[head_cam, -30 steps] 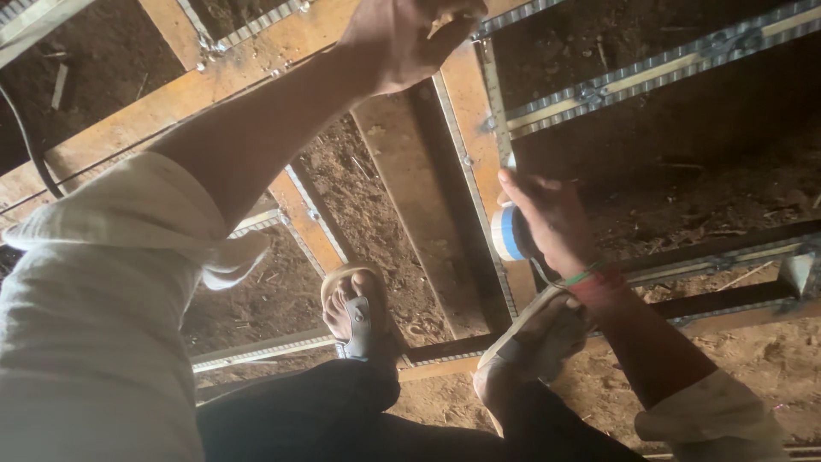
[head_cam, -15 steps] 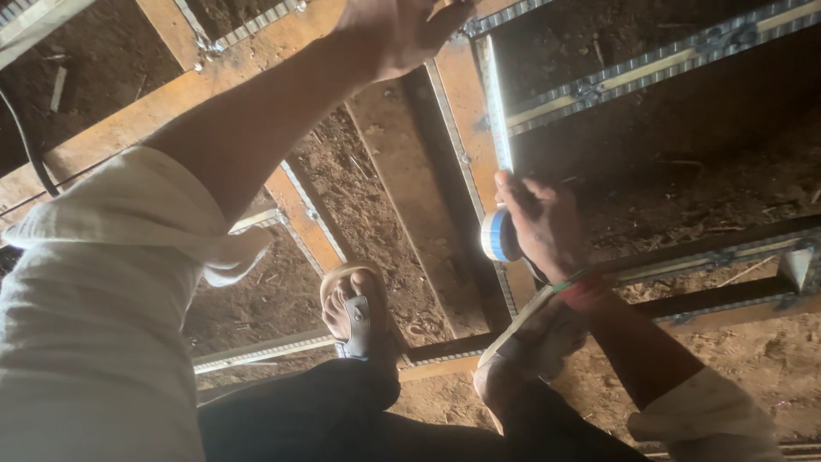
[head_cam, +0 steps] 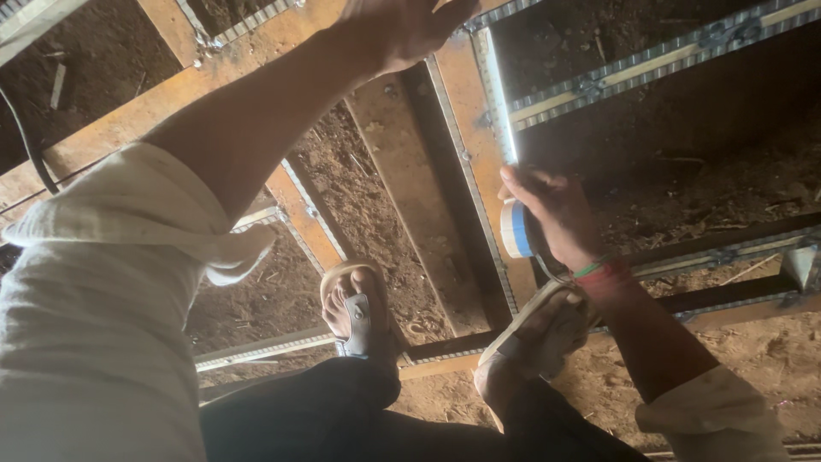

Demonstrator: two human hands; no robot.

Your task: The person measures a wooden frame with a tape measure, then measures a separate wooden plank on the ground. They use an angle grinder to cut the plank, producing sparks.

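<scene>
My right hand (head_cam: 560, 214) grips a blue and white roll of tape (head_cam: 516, 228) against the side of an orange wooden plank (head_cam: 466, 111). A bright metal strip (head_cam: 499, 103) runs along that plank just above the roll. Red and green bands sit on the right wrist. My left hand (head_cam: 402, 26) reaches to the top of the view and lies flat on the same plank with fingers apart, its fingertips cut off by the frame edge. It holds nothing that I can see.
My feet in sandals (head_cam: 359, 312) (head_cam: 534, 338) stand on low bars of a frame of orange planks and ribbed metal strips (head_cam: 650, 64). Loose brown soil (head_cam: 368, 214) lies beneath and around. A dark cable (head_cam: 26, 137) hangs at the left.
My right hand has shifted the roll very slightly along the plank. The left hand stays pressed at the top.
</scene>
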